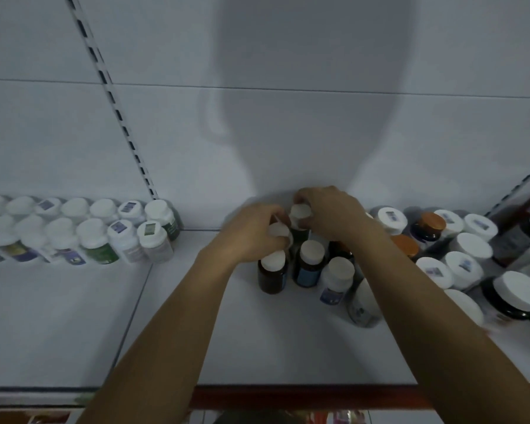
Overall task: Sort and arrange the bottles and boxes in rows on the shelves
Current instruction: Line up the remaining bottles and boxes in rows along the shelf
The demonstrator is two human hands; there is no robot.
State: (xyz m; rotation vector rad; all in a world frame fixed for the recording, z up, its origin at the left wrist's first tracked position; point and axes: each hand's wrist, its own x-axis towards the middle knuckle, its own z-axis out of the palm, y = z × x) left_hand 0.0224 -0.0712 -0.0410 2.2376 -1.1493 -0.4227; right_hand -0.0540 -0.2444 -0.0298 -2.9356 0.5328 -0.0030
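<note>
Both hands reach to the back of a white shelf [214, 332]. My left hand [251, 234] grips a white-capped bottle [278, 232] from above, its body hidden by the fingers. My right hand [331, 212] holds another white-capped dark bottle [300, 217] by its cap, close to the back wall. In front of them stand a brown bottle [273, 275], a blue-labelled dark bottle [308, 267] and a white bottle [335, 281], all with white caps.
Two neat rows of white-capped bottles [83, 231] fill the left shelf bay. A loose crowd of bottles [459, 258], some orange-capped, and a big dark jar [514, 296] sit at the right. The red shelf edge [303, 396] runs along the front.
</note>
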